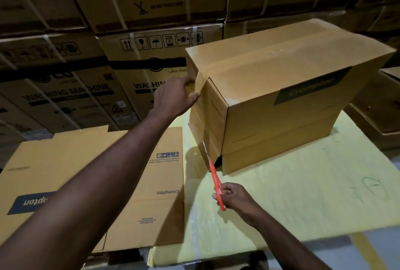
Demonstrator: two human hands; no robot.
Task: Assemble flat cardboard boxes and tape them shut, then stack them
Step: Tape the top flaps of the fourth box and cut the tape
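Note:
An assembled brown cardboard box (281, 101) stands on the yellow-covered table (303, 194), a strip of clear tape (200, 88) running along its top seam and down its near end face. My left hand (175, 96) holds the tape against that end face near the top. My right hand (234, 198) grips orange-handled scissors (216, 183), whose blades point up at the tape near the box's bottom corner. A flat unfolded box (108, 183) lies on the table to the left, under my left forearm.
Large strapped washing-machine cartons (129, 42) are stacked like a wall behind the table. At the right edge stands a wooden crate (381, 118). The table's front edge runs just below my right wrist, with grey floor (346, 248) beyond it.

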